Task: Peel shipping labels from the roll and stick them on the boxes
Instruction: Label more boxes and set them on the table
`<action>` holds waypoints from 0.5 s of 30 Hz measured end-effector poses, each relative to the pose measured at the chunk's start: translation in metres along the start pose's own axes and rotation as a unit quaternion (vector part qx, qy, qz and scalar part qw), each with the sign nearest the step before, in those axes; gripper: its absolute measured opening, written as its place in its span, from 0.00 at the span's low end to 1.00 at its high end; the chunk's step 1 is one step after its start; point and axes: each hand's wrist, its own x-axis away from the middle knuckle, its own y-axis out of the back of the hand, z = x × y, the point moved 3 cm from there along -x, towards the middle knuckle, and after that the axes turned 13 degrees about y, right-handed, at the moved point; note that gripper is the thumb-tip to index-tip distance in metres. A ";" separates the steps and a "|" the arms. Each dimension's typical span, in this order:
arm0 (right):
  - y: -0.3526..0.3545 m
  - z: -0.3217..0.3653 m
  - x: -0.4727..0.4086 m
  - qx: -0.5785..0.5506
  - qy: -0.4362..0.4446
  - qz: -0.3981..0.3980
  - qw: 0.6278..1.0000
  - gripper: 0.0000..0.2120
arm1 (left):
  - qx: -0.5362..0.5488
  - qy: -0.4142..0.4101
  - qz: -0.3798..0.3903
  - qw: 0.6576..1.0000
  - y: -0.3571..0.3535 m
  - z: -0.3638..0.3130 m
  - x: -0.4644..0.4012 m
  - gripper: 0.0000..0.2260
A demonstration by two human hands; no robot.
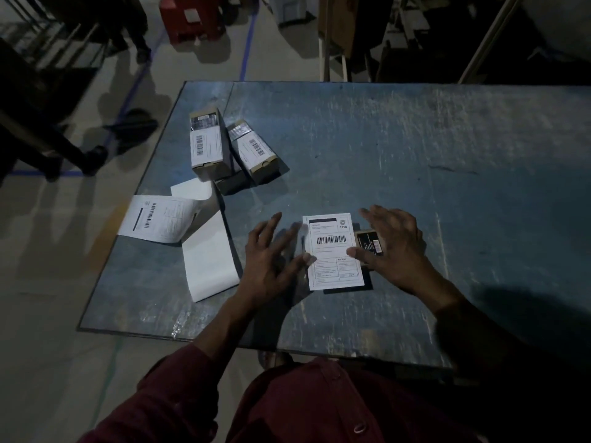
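Maroon sleeves (179,378) reach over a scuffed blue-grey table (415,155) in a dim warehouse. Left hand (271,260) and right hand (393,247), fingers spread, flank a shipping label (332,251) lying on a dark box (369,244). Two labelled boxes (208,145) and the label strip (179,225) lie far left, above a grey floor (64,266).

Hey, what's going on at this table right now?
A person is sticking shipping labels on boxes. Both hands, the left hand and right hand, lie flat-fingered on a fresh label laid over a dark box, seemingly smoothing it down. Two labelled boxes sit at the far left of the table, and the label strip trails off the left edge.
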 end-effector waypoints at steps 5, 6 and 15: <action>0.012 -0.009 -0.007 -0.162 -0.154 -0.027 0.974 0.35 | 0.211 0.271 0.140 0.929 -0.003 -0.029 -0.011 0.21; 0.014 -0.006 -0.009 -0.182 -0.164 -0.027 0.969 0.31 | 0.231 0.276 0.146 0.921 -0.004 -0.033 -0.012 0.19; 0.019 0.001 -0.022 -0.271 -0.160 0.002 0.949 0.45 | 0.362 0.285 0.121 0.879 -0.006 -0.051 -0.012 0.30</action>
